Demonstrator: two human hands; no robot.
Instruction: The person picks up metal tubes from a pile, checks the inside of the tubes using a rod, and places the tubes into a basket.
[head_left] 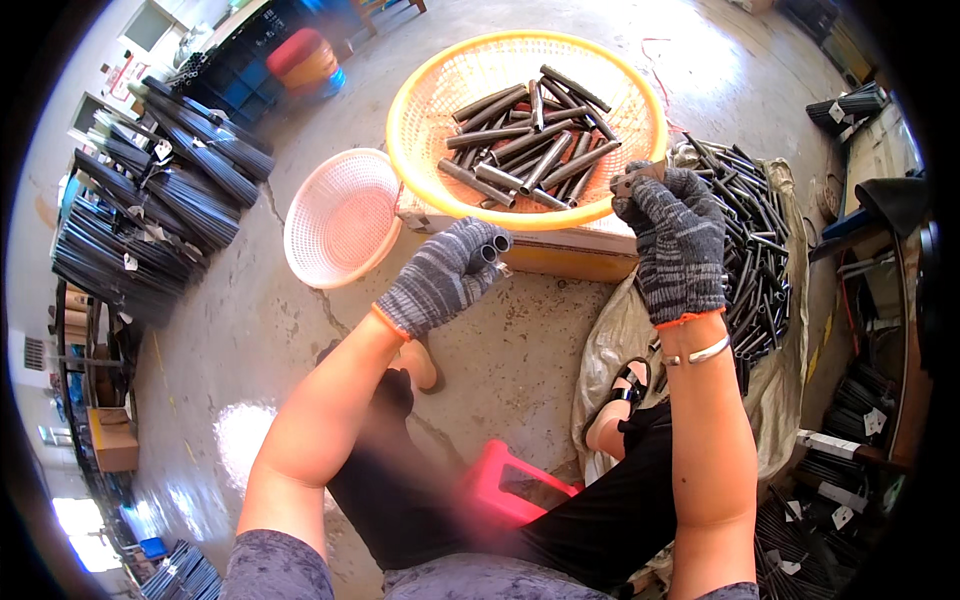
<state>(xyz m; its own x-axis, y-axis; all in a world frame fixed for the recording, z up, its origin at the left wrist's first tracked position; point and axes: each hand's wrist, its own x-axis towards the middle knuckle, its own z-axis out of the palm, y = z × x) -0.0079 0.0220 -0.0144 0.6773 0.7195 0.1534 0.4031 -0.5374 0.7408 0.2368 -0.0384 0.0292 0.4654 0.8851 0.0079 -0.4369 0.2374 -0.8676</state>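
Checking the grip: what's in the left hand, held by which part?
The left hand holds dark tubes near their visible open ends; the rest is hidden.

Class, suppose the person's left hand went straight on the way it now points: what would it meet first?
Probably the near rim of the orange basket, up and to the right of the left hand. Depth is unclear, so it might pass above the rim toward the dark tubes inside.

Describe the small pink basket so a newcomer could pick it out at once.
Find the big orange-rimmed basket heaped with dark metal tubes. Just left of it is a second round basket. Its pale pink colour and clearly smaller size set it apart from its orange neighbour.
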